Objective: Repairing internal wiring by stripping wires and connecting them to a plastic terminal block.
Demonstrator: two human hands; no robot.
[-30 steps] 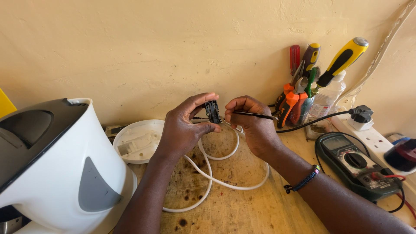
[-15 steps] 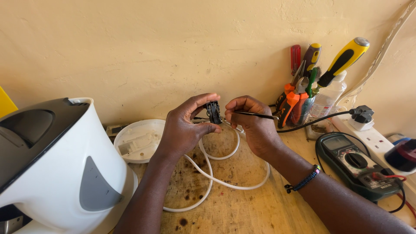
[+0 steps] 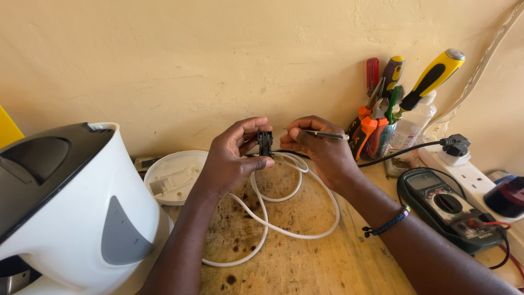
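Small black plastic connector block (image 3: 265, 143) pinched upright at frame centre.
Left hand (image 3: 232, 158) fingers clamp it; right hand (image 3: 322, 153) grips a thin metal probe (image 3: 322, 134), lying level just right of it, tip pointing left.

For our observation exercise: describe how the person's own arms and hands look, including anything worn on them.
Both arms are bare, with no sleeves or gloves in view. The left hand wears nothing. The right hand has a dark beaded bracelet with a green bead at the wrist.

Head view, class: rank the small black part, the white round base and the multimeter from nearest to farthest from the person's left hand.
1. Small black part: pinched in the left hand.
2. White round base: just to its left.
3. Multimeter: far right.
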